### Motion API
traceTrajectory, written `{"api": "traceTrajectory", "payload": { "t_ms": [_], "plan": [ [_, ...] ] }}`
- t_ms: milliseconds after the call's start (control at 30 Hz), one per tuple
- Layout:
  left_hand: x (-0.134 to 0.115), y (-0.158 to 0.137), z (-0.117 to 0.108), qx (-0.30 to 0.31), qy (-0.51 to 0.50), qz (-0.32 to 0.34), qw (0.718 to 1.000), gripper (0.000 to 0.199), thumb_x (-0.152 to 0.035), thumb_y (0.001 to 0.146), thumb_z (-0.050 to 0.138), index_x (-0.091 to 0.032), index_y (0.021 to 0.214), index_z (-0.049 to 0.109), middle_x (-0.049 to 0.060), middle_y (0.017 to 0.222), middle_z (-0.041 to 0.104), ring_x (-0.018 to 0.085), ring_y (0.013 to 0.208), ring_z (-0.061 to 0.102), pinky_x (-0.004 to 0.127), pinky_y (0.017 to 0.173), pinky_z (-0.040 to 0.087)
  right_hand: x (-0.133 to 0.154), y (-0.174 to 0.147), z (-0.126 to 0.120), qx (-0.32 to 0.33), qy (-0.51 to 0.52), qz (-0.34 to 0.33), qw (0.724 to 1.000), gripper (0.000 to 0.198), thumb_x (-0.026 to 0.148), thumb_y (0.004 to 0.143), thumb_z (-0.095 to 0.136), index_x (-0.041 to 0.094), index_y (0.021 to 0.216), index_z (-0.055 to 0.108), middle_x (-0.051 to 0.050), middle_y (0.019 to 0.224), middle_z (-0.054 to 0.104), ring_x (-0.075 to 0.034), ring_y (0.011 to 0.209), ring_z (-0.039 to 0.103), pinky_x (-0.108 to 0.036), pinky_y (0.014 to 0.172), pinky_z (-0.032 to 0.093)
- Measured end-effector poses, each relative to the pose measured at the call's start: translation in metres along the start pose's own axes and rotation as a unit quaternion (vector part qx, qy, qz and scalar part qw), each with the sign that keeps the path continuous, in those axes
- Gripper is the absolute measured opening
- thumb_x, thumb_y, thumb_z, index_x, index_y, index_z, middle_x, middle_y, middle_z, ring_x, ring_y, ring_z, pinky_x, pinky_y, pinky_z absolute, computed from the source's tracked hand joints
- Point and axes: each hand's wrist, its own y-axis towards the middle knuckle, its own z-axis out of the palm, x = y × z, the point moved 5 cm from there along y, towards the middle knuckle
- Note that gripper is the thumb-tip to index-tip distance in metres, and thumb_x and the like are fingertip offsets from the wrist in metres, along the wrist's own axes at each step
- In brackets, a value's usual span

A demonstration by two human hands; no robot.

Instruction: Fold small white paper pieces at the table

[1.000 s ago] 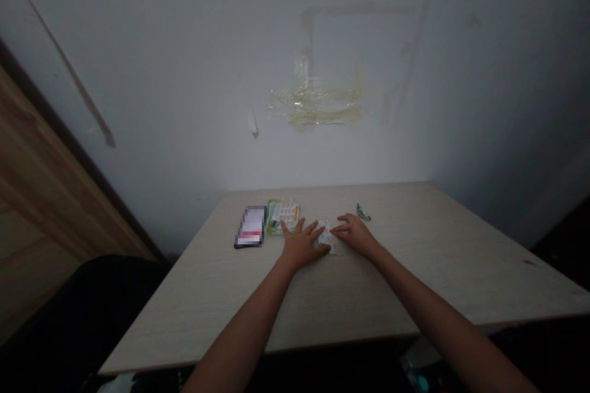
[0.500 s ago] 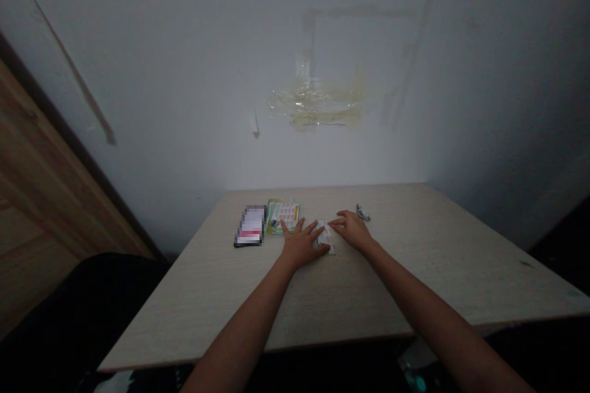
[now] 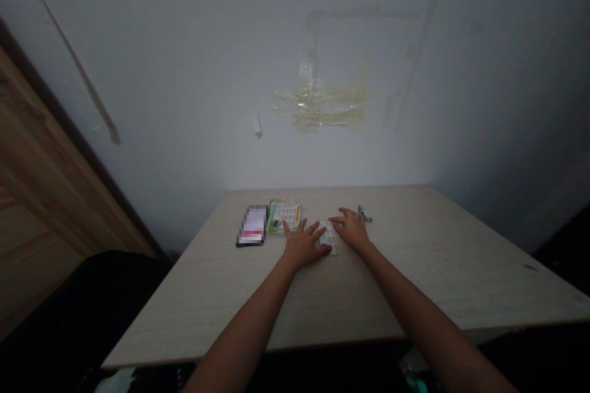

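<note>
A small white printed slip, perhaps folded paper or a packet (image 3: 328,237), lies on the table between my hands. My left hand (image 3: 302,245) is spread flat, with its thumb and some fingertips on the slip's left side. Its other fingertips reach to the lower edge of a green and white printed packet (image 3: 284,214). At the slip's upper right edge rests my right hand (image 3: 353,230), fingers extended and apart. Just beyond that hand sits a small crumpled green and white wrapper (image 3: 365,215).
A phone (image 3: 252,225) with a blurred screen lies left of the printed packet. The pale wooden table (image 3: 415,270) meets a grey wall (image 3: 193,73) with tape marks. A dark chair-like shape (image 3: 92,307) stands at the left, before wooden panelling (image 3: 41,153).
The fingers of my right hand have shifted slightly along the slip's edge and look more spread. My left hand stays on the slip. The view has moved a little.
</note>
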Motion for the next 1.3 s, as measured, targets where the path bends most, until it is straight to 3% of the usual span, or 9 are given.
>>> {"api": "traceTrajectory", "payload": {
  "t_ms": [500,800,1300],
  "plan": [
    [0.001,0.000,0.000,-0.017,-0.017,0.005,1.000,0.062,-0.073,0.082,0.041,-0.047,0.139,0.043,-0.004,0.152,0.041,0.037,0.144,0.022,0.077,0.103,-0.015,-0.008,0.003,-0.001,0.003,0.045,0.004,0.999,0.031,0.039,0.077,0.068,0.031,0.106,0.074,-0.009,0.134,0.053,-0.028,0.125,0.047,-0.049,0.108,0.032],
    [0.003,0.000,0.001,-0.021,-0.033,0.010,0.999,0.063,-0.074,0.082,0.041,-0.047,0.138,0.044,-0.004,0.152,0.040,0.037,0.144,0.023,0.079,0.100,-0.018,-0.003,-0.005,-0.010,0.043,0.058,-0.018,0.997,0.035,0.039,0.076,0.070,0.030,0.110,0.073,-0.010,0.136,0.052,-0.029,0.126,0.048,-0.048,0.109,0.033],
    [0.002,-0.001,0.001,-0.016,-0.009,0.006,1.000,0.063,-0.075,0.083,0.037,-0.047,0.139,0.042,-0.004,0.153,0.040,0.038,0.144,0.022,0.082,0.101,-0.010,0.004,-0.028,-0.019,0.101,0.072,-0.060,0.991,0.047,0.037,0.071,0.076,0.025,0.116,0.070,-0.013,0.141,0.048,-0.030,0.131,0.045,-0.046,0.112,0.032]
  ]
}}
